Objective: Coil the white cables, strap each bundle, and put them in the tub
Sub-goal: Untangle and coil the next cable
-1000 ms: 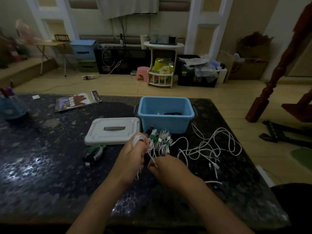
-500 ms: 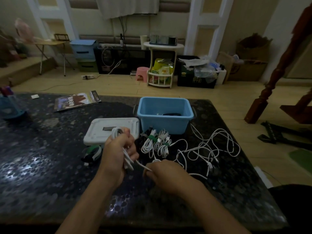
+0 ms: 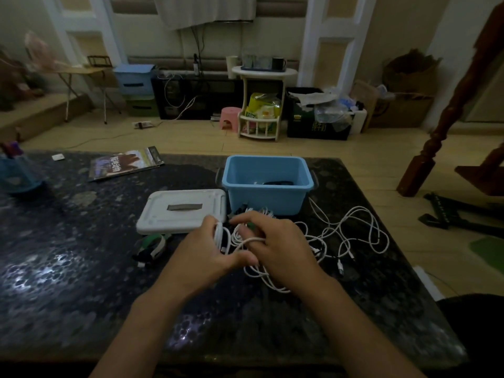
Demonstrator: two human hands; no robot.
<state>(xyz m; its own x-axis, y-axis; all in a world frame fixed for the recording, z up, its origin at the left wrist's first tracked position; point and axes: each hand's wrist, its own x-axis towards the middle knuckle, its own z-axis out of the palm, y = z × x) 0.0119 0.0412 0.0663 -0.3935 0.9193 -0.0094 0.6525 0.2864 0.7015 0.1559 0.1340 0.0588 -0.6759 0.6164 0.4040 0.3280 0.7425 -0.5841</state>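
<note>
1. White cable (image 3: pixel 252 268) is thin and half-coiled, several loops gathered at the left hand (image 3: pixel 203 253), with slack trailing in loose curves on the dark speckled table (image 3: pixel 68 268) under the right hand (image 3: pixel 281 246).
2. Both hands are close together: the left grips the coil, and the right has a strand looped over one curled finger.
3. More loose white cables (image 3: pixel 354 233) lie tangled to the right, just before the blue tub (image 3: pixel 268 197); its white lid (image 3: pixel 182 210) sits beside it.
4. Compared with half a second ago, the hands have closed in, the right one moving forward to the coil.
</note>
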